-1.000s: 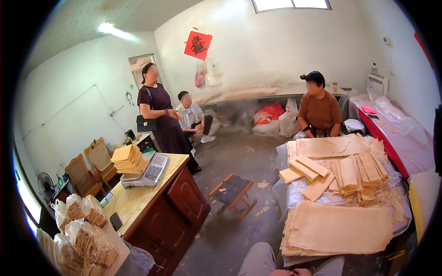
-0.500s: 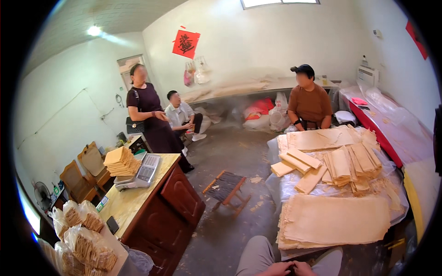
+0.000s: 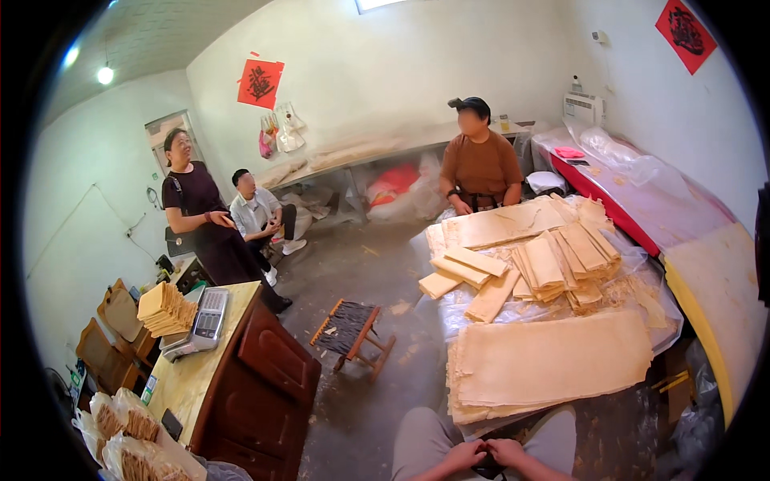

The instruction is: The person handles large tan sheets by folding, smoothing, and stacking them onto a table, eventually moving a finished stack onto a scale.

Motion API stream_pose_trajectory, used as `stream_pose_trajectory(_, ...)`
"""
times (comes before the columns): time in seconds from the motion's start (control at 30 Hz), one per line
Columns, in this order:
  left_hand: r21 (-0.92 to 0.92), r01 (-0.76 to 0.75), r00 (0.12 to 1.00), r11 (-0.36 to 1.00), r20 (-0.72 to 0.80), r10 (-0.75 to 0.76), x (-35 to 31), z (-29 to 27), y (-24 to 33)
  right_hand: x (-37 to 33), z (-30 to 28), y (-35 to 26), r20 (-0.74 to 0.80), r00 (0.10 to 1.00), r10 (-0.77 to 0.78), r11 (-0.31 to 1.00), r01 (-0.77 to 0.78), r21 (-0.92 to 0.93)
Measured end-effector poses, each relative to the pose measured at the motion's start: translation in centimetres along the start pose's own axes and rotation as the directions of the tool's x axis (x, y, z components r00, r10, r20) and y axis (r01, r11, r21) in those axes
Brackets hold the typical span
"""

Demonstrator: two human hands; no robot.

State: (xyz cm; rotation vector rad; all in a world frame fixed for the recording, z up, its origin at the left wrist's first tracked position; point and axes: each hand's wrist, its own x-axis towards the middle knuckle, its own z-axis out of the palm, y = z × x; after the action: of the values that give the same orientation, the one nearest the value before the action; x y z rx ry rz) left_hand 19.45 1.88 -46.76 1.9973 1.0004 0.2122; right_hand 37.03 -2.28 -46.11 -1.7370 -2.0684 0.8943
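Note:
My left hand (image 3: 464, 455) and my right hand (image 3: 512, 452) meet over my lap at the bottom edge, fingers curled together around a small dark thing (image 3: 487, 466) that is mostly hidden. Just beyond my knees lies a big stack of flat tan sheets (image 3: 553, 359) on a plastic-covered table (image 3: 449, 317). Farther back on that table are folded tan bundles (image 3: 553, 260) laid side by side and a long flat sheet (image 3: 501, 226). A person in a brown top (image 3: 481, 164) sits at the table's far end.
A small wooden stool (image 3: 353, 329) stands on the concrete floor to my left. A wooden desk (image 3: 269, 377) holds a weighing scale (image 3: 204, 321), a pile of folded sheets (image 3: 164, 309) and bagged goods (image 3: 120, 433). One person stands (image 3: 200, 224), another sits (image 3: 257, 212). A red-covered bench (image 3: 642, 200) runs along the right wall.
The view has swung so the table sits more central and the people stand further left. My two hands, barely visible before, now show joined at the lower edge.

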Motion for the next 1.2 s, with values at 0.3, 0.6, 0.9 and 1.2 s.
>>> stream_pose_trajectory(0.3, -0.558, 0.110, 0.989, 0.822, -0.019, -0.145, -1.9, -3.4, 5.2, -0.1, -2.4, -2.5, -0.156, 0.985, -0.078, 0.996, 0.084, 0.030)
stream_pose_trajectory(0.6, -0.521, -0.008, 0.809, 0.853, -0.505, -0.301, 3.5, -11.2, 4.2, 3.9, -11.1, -5.7, -0.510, 0.781, -0.360, 0.933, 0.288, -0.217)
stream_pose_trajectory(0.9, -0.644, 0.026, 0.796, 0.765, -0.449, -0.405, 6.7, -12.7, 1.6, 8.6, -8.4, -3.1, -0.550, 0.827, -0.115, 0.932, -0.103, -0.348)
stream_pose_trajectory(1.2, -0.428, 0.072, 0.775, 0.901, -0.545, -0.321, 7.3, -14.2, 1.9, 10.5, -7.8, -3.3, -0.434, 0.861, -0.264, 0.840, -0.016, -0.543)
